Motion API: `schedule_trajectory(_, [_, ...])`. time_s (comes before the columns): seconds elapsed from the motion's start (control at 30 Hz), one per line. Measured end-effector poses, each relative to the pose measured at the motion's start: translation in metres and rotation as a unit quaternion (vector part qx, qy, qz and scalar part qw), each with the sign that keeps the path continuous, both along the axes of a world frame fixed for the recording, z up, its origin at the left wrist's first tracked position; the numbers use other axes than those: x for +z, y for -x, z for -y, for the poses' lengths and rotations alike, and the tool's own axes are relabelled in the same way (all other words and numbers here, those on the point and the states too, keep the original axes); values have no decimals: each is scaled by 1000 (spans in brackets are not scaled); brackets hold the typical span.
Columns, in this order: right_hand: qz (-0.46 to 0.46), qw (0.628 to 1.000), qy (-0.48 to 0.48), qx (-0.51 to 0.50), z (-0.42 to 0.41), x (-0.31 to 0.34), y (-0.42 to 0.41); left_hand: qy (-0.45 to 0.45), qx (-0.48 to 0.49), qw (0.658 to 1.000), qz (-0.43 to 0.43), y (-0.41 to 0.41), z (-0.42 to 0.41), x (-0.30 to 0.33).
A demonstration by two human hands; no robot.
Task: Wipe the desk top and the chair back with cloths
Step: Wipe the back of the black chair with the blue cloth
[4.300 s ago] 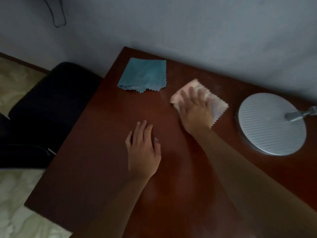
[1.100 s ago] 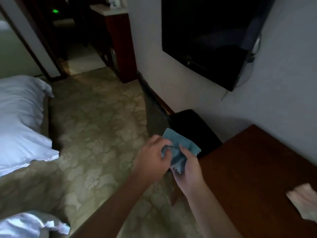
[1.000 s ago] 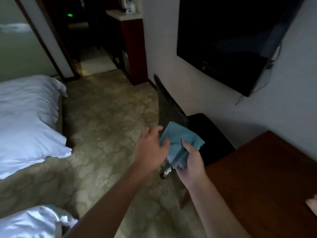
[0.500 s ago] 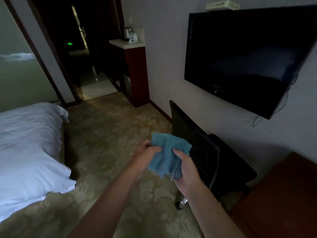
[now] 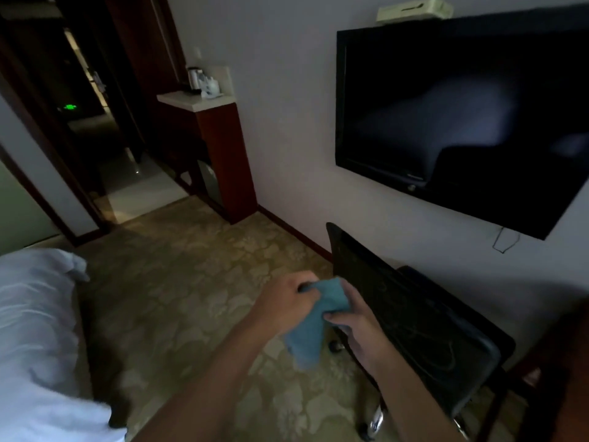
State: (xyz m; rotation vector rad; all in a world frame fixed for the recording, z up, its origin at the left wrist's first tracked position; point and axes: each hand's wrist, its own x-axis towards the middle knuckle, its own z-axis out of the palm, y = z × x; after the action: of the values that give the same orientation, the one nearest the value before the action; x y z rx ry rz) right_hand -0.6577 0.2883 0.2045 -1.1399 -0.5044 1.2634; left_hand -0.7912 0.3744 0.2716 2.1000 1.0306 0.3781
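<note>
Cloth (image 5: 314,320) bunched between left hand (image 5: 280,306) and right hand (image 5: 357,317), both grips grasping it, just beside chair back (image 5: 398,301). Could slip to carpet (image 5: 191,298) while regripping, because hanging loose below.

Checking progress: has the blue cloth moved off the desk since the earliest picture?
Yes. The blue cloth is held by both hands in front of the chair back, no longer lying on the desk.

left side: carpet floor (image 5: 178,298) is wide open till the bed (image 5: 35,339)
right side: chair back (image 5: 398,311) right beside the hands, wall-mounted tv (image 5: 462,116) above it
</note>
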Motion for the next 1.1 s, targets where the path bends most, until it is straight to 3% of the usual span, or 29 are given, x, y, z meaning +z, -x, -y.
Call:
schedule_trajectory(0.13, [36, 998, -6, 51, -36, 3, 2, -12, -77, 997, -2, -12, -60, 1])
schedule_trajectory(0.4, [39, 984, 52, -168, -111, -5, 25, -79, -219, 972, 29, -35, -184, -39])
schedule_trajectory(0.6, [104, 912, 89, -387, -135, -11, 27, -73, -234, 965, 87, -73, -241, -66])
schedule_trajectory(0.73, [246, 825, 121, -495, -155, -17, 4, -59, -246, 962, 100, -116, -267, -83])
schedule_trajectory(0.8, [369, 735, 149, -549, -174, -26, -15, -44, -216, 969, 115, -137, -277, -98])
schedule_trajectory(0.87, [522, 614, 131, -578, -198, -42, -37, -33, -191, 972, 132, -157, -288, -116])
schedule_trajectory(0.93, [641, 536, 139, -532, -226, -59, -57, -15, -194, 972, 128, -178, -300, -141])
schedule_trajectory(0.97, [682, 523, 164, -485, -238, -70, -64, 11, -193, 973, 126, -187, -307, -155])
schedule_trajectory(1.1, [749, 529, 260, -304, -255, -92, -75, 174, -169, 958, 153, -204, -320, -188])
